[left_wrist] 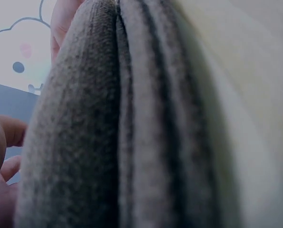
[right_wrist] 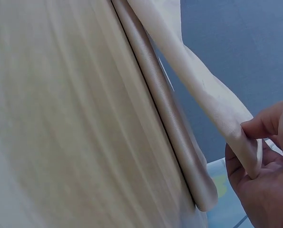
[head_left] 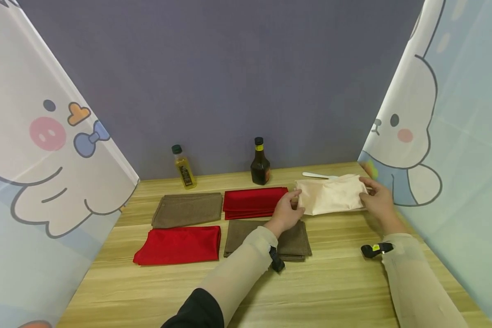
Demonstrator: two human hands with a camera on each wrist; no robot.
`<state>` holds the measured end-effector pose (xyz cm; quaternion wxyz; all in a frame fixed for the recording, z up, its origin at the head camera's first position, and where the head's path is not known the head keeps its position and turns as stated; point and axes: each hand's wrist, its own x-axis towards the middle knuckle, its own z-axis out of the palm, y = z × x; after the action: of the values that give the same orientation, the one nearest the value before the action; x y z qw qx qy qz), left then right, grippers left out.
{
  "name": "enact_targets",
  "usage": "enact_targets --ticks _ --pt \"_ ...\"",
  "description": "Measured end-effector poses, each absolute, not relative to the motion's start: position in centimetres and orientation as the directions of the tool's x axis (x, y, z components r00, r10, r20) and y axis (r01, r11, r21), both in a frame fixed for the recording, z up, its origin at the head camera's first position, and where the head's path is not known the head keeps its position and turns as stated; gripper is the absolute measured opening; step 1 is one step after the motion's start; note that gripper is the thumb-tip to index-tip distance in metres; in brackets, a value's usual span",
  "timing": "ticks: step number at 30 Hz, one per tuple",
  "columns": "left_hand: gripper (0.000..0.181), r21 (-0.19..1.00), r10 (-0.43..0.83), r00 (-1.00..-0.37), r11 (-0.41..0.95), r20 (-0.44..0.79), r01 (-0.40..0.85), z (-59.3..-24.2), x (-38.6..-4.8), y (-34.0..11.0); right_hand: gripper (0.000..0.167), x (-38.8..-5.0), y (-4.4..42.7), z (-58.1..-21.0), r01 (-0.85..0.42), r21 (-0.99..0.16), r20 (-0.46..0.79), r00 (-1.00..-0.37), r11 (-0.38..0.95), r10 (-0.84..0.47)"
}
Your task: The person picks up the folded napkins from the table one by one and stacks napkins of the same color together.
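A cream folded cloth (head_left: 332, 195) lies at the right of the table, its upper layer lifted. My right hand (head_left: 378, 200) pinches this layer at its right end; the right wrist view shows the lifted cloth (right_wrist: 203, 90) between thumb and fingers (right_wrist: 262, 126), above a folded cream layer (right_wrist: 167, 114). At the opposite end, my left hand (head_left: 286, 213) holds the left edge between thumb and forefinger. Below the left wrist is a folded brown cloth (head_left: 295, 241), whose thick folds (left_wrist: 74, 123) fill much of the left wrist view and partly hide the left hand (left_wrist: 1, 152).
Left of the hands lie a dark red folded cloth (head_left: 252, 202), a brown one (head_left: 188, 209) and a bright red one (head_left: 180, 245). Behind stand an oil bottle (head_left: 184, 169) and a dark sauce bottle (head_left: 260, 165). A white utensil handle (head_left: 315, 175) sticks out behind the cream cloth.
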<state>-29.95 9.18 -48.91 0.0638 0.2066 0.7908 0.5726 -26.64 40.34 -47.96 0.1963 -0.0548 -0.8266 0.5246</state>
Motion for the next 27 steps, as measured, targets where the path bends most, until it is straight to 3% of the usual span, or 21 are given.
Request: enact_targets --ticks 7,17,27 --pt "0.071 0.936 0.487 -0.871 0.279 0.055 0.215 -49.1 -30.0 9.5 0.054 -27.1 40.8 -48.5 -0.069 -0.878 0.259 -0.9 0.473 0.351" --pt "0.072 0.91 0.562 -0.826 0.316 0.048 0.268 -49.2 -29.5 9.4 0.052 -27.3 41.3 -49.0 -0.01 -0.841 0.246 -0.898 0.541 0.365" --pt "0.065 0.877 0.546 -0.837 0.38 0.042 0.292 -48.8 -29.2 9.4 0.05 -27.0 41.3 -49.2 0.037 -0.84 0.213 -0.895 0.542 0.392"
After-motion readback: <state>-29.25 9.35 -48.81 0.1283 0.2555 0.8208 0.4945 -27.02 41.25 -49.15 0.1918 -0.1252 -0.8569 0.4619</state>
